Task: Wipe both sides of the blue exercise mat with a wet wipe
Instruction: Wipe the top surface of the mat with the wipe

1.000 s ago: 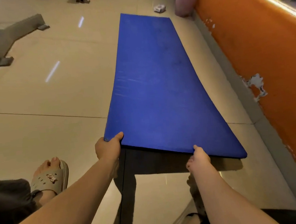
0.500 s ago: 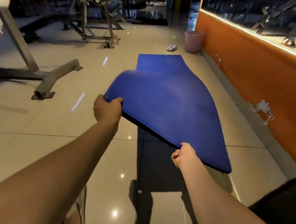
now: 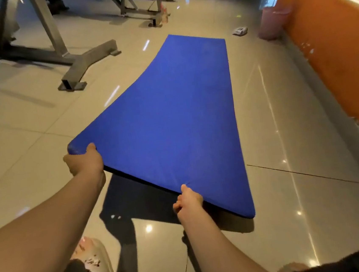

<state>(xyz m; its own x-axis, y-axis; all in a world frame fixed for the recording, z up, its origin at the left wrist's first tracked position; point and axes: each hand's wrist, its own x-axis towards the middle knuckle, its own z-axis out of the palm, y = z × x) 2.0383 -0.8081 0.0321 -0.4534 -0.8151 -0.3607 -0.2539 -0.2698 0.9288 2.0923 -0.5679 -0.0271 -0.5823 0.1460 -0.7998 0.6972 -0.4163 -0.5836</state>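
The blue exercise mat (image 3: 179,118) stretches away from me across the tiled floor, its far end lying flat and its near end lifted off the ground. My left hand (image 3: 85,161) grips the near left corner, thumb on top. My right hand (image 3: 187,201) pinches the near edge further right, fingers curled under it. A dark shadow lies on the floor beneath the raised edge. A small white packet (image 3: 240,31), possibly the wet wipes, lies past the mat's far right corner.
An orange wall (image 3: 330,58) with chipped paint runs along the right. A pink bin (image 3: 273,24) stands by it at the far end. Grey gym machine frames (image 3: 82,64) stand at the left and back. My sandalled foot (image 3: 94,257) is below the left arm.
The near end of the mat was flung up and curled half a second ago; now it has come down and stretched out nearly flat. Both hands keep their grip on the near edge.
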